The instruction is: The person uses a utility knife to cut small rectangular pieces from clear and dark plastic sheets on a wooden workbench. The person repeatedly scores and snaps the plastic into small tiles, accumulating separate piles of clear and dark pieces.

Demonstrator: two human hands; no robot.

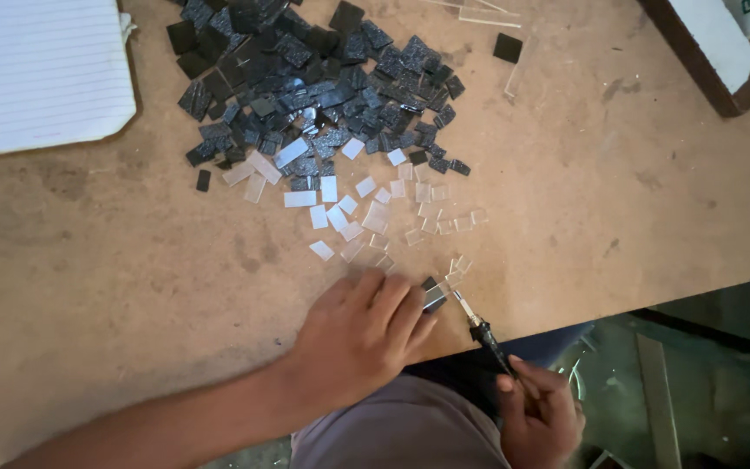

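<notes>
Brown worktable [132, 260], black tile heap [305, 78], left hand [362, 334] pinning small dark piece [432, 295], right hand [538, 408] gripping cutter [479, 328].

Left hand [359, 334] lies palm-down, fingers spread; right hand [538, 415] curled in a fist.

Glossy dark tiles [305, 78], matt fibreboard table [609, 191]

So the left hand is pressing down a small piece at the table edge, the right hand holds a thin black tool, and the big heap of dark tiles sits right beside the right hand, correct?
Not quite. The head view shows the heap of dark tiles far across the table, not beside the right hand. The rest holds: the left hand presses a small piece at the table edge, and the right hand holds a thin black tool.
</notes>
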